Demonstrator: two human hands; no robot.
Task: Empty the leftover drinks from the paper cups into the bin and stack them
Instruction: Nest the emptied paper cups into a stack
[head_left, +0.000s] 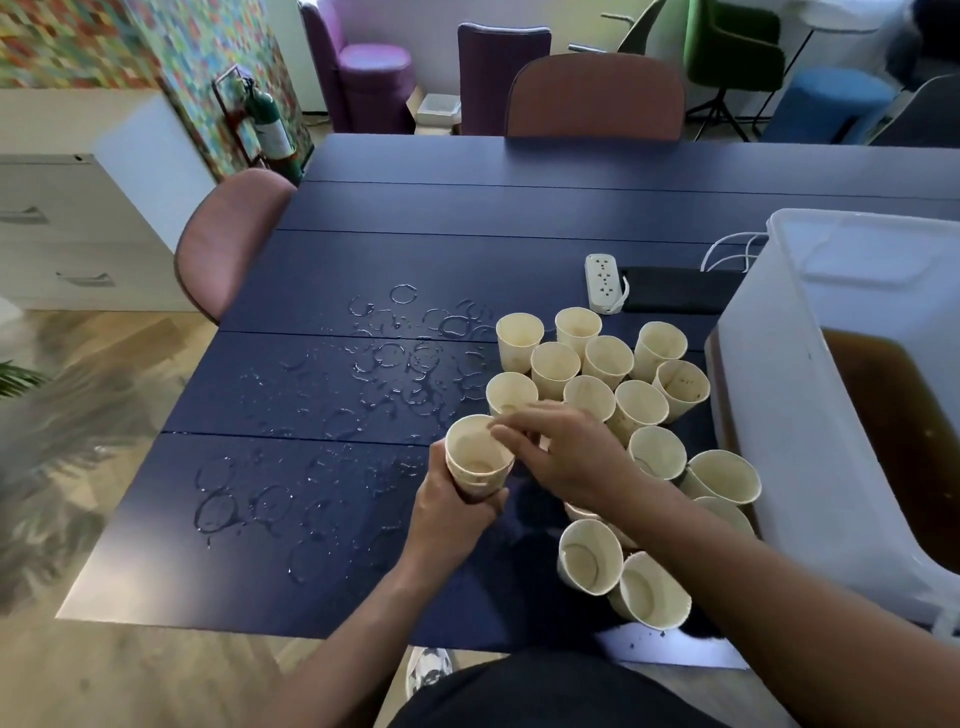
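At the far left stands a white drawer cabinet (78, 218), and just beside the dark blue table (467, 208) sits a dusty-pink upholstered chair (228, 244). The left half of the table carries many wet ring marks and droplets (395, 364). Near the middle, the left hand (449, 509) has its fingers curled around the lower part of a cream paper cup (478, 460), holding it upright above the table; a thin residue shows at its bottom. The right hand (566, 457) reaches across from the right, its fingers (506, 434) pinching that same cup's rim. Just behind and to the right of the hands stands a tight cluster of empty cream paper cups (608, 364), some upright and some tilted. Beyond them lie a white power strip (602, 283) and a flat black pouch (675, 291). At the right edge rests a large translucent white plastic bin (810, 312) holding brown liquid (904, 415).
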